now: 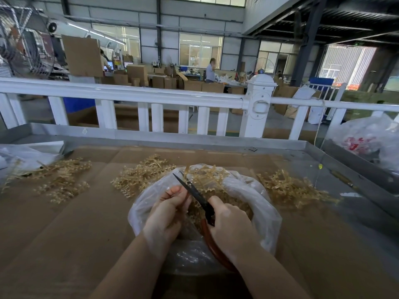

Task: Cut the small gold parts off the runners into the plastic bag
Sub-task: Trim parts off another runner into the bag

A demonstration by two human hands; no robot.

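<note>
While the left hand (167, 209) pinches a gold plastic runner (207, 180) over the open clear plastic bag (267, 214), the right hand (230, 225) holds its grip clamped on the red-handled black scissors (194, 194), blades nearly together. Cutting seems underway; next, the blades likely need setting against another small part so it drops inside the bag.

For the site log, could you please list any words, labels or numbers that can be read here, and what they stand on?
None can be read.
Red print on the white plastic bag at right: too blurred.
Red and yellow signs by the far monitors: too small.
</note>
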